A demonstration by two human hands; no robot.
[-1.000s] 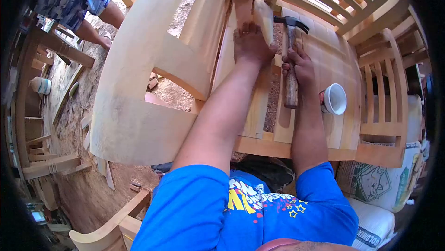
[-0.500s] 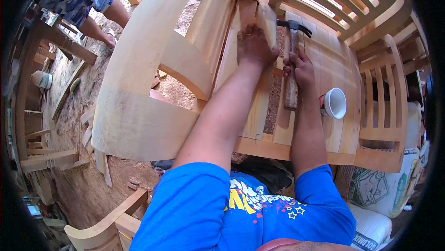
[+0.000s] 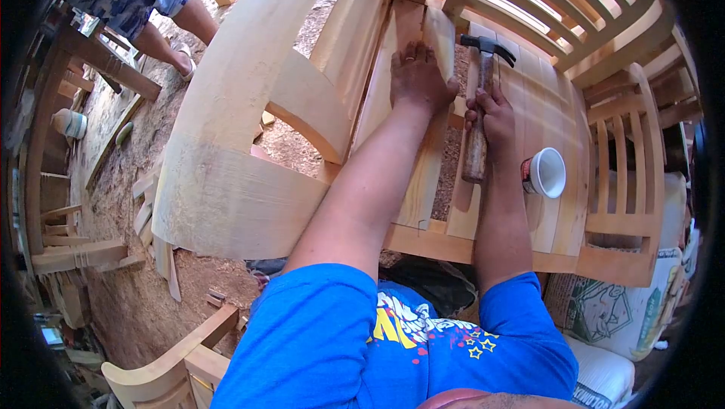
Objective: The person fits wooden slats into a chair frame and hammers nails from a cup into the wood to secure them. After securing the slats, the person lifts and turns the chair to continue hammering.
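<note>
My left hand [image 3: 423,83] lies on a loose-looking wooden slat [image 3: 420,196] of a bench seat, fingers stretched forward over the wood and the thumb by its right edge. A ring shows on one finger. In my right hand [image 3: 495,116] is a claw hammer [image 3: 476,154], gripped around its wooden handle with the dark head pointing away from me. The hammer is over the seat, just right of a gap between slats. To the right of my right forearm, a white cup [image 3: 547,173] rests tilted on the seat boards [image 3: 540,231]; its contents are not visible.
A curved wooden armrest panel [image 3: 219,160] rises on the left, and a slatted backrest [image 3: 529,5] on the far right side. Another person's legs [image 3: 162,50] stand at upper left. Wood offcuts [image 3: 147,209] litter the ground. Printed sacks [image 3: 615,311] sit at lower right.
The view has shifted slightly. My left hand stays on the slat, with its fingers looking a little flatter. The hammer remains in my right hand at nearly the same spot.
</note>
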